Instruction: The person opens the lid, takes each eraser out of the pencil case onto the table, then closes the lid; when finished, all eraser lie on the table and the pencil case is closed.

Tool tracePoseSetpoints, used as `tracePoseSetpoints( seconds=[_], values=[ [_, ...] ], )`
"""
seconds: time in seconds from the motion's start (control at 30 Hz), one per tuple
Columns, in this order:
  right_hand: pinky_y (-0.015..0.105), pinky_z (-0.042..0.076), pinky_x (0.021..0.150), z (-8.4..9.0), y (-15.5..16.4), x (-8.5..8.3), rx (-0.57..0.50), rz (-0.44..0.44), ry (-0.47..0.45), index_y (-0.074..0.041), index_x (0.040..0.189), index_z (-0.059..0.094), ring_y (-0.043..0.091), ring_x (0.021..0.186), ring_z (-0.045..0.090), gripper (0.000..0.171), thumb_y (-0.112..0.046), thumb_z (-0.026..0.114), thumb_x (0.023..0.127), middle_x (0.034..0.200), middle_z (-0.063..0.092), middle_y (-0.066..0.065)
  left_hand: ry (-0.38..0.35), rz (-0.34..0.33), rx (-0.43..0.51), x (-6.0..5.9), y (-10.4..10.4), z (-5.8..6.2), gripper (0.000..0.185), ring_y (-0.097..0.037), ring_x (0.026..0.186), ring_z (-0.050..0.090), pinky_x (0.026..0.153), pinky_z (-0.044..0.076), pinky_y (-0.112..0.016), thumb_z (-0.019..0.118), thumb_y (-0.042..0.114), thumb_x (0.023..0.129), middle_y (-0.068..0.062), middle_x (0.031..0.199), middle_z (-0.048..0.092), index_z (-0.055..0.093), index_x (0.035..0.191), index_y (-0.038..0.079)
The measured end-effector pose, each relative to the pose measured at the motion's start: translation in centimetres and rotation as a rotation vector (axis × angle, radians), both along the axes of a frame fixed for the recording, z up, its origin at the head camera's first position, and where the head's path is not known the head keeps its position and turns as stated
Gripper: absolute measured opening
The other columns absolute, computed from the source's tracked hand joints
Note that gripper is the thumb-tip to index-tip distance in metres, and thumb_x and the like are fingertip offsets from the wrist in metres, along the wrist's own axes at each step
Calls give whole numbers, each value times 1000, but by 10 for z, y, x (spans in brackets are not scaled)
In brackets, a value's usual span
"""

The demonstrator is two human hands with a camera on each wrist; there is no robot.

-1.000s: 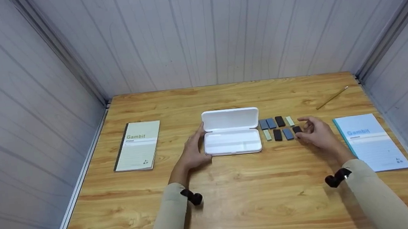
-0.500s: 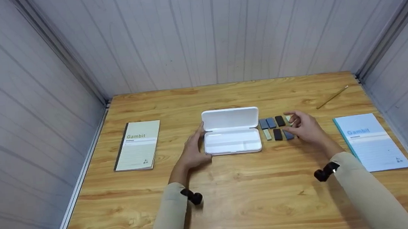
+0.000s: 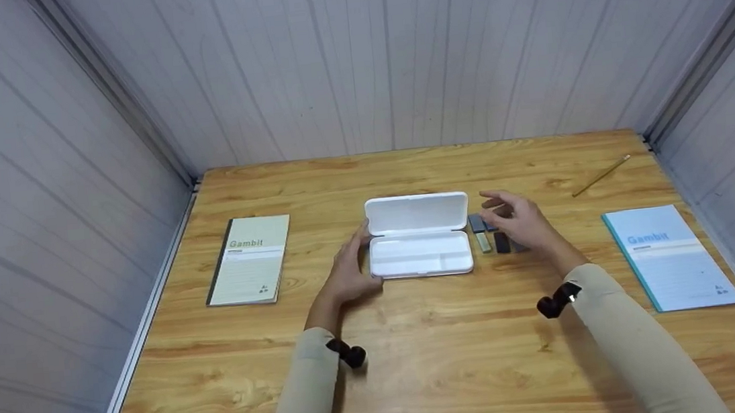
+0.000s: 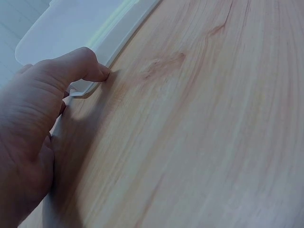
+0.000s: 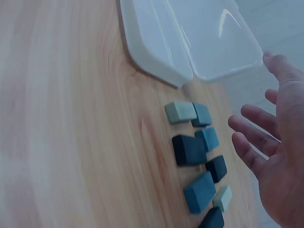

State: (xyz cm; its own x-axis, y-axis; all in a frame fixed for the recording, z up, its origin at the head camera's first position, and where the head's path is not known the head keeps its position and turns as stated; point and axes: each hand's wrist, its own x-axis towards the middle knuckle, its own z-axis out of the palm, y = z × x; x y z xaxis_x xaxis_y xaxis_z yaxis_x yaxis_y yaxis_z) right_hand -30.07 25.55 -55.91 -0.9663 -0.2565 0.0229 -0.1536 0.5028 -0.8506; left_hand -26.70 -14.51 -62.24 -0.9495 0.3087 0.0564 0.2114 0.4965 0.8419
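In the head view the right hand (image 3: 523, 222) covers the right part of the small blocks (image 3: 491, 242), so their count there cannot be told. The right wrist view cuts off the nearest dark block (image 5: 212, 219) at its bottom edge and the white case (image 5: 185, 38) at the top. In the left wrist view the left hand (image 4: 33, 128) hides part of the case's end.

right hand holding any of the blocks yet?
No. The right hand hovers open above the blocks, fingers spread, touching none.
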Motion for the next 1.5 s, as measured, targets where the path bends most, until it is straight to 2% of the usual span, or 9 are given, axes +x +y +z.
tracePoseSetpoints(
  seconds=[0.1,0.23,0.7,0.9,1.07,1.2,1.3,1.4,1.5],
  values=[
    [11,56,88,3,-9,-1,-8,5,9,-1,164,55,50,135,70,57,-22,69,113,155,65,32,-28,10,8,0,2,0,126,-35,165,43,141,21,-63,86,10,76,-13,164,62,20,182,19],
    [11,54,90,6,-19,-1,-27,8,13,-4,165,55,49,138,70,58,-23,70,113,156,66,30,-56,12,13,1,4,2,126,-35,167,40,142,19,-63,87,8,77,-11,165,62,18,182,21],
    [11,56,92,2,-30,1,-94,11,22,3,159,58,43,125,74,53,-15,71,110,144,71,33,-43,25,37,2,5,1,125,-33,167,42,143,19,-61,89,7,77,-11,166,61,20,180,20],
    [12,54,96,1,-29,9,-97,32,30,3,155,58,47,131,71,50,-18,70,112,146,69,32,-32,28,57,3,5,1,124,-35,164,48,144,21,-58,89,6,77,-16,163,62,19,179,17],
    [15,54,96,-1,-28,17,-59,68,13,0,150,64,43,133,73,43,-25,66,115,143,73,26,1,17,52,2,3,-1,121,-39,161,50,141,25,-63,87,9,75,-20,162,63,23,178,14],
    [42,62,109,-6,-28,22,12,123,16,-8,142,75,39,135,73,36,-31,63,116,144,76,19,16,4,0,1,1,-2,109,-42,158,48,137,27,-66,86,12,76,-19,162,61,37,173,11],
    [63,58,113,-10,-28,26,41,179,46,-11,141,78,41,136,71,34,-29,60,118,150,73,19,17,-8,-28,2,1,0,98,-42,158,47,137,25,-67,87,14,78,-17,166,59,46,167,12],
    [65,59,111,-13,-29,29,42,230,53,-9,145,76,44,134,72,35,-23,59,118,157,68,22,36,-20,-20,2,1,0,93,-43,157,48,136,26,-68,89,15,78,-17,168,58,51,163,10],
    [69,53,118,-15,-30,31,60,257,41,-7,148,74,49,149,61,37,-22,62,117,165,61,25,39,-28,-10,2,0,0,90,-43,156,50,135,27,-69,93,19,80,-17,167,59,55,161,10]
  ],
)
